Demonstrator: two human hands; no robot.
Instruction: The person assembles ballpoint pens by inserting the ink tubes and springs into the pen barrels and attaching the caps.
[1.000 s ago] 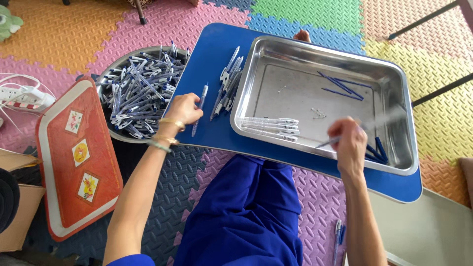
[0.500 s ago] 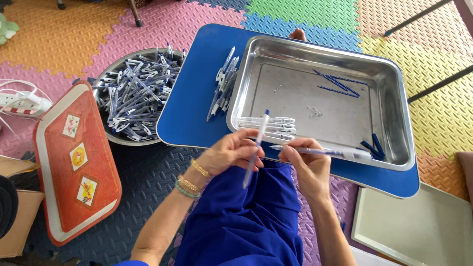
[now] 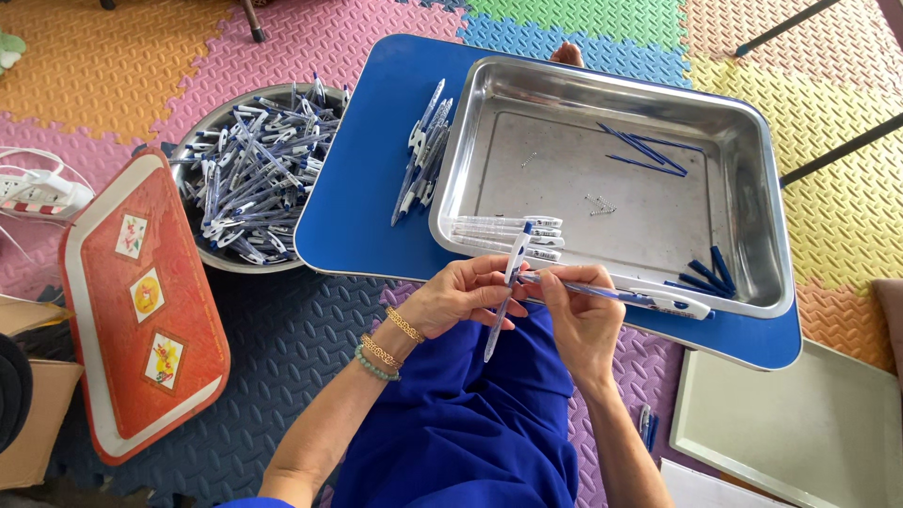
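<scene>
a: what were the hands doing?

b: the left hand [image 3: 461, 299] gripped a pen [image 3: 505, 290] that stood nearly upright, its clip end up and its tip down over the person's blue lap. the right hand [image 3: 578, 315] pinched the end of a second pen [image 3: 628, 295], which lay almost level, pointing right along the near rim of the tray [image 3: 752, 188]. both hands were closed on their pens, meeting just in front of the tray.

a: and around them?

b: the steel tray sat on a blue counter [image 3: 362, 216]. inside it lay a row of clear barrels [image 3: 508, 235], some blue refills [image 3: 644, 149] and small springs [image 3: 596, 204]. a few loose pens [image 3: 423, 150] rested on the counter left of the tray. further left, a round bowl [image 3: 202, 141] was piled with pens, beside a red board [image 3: 141, 301] on the foam floor.
</scene>
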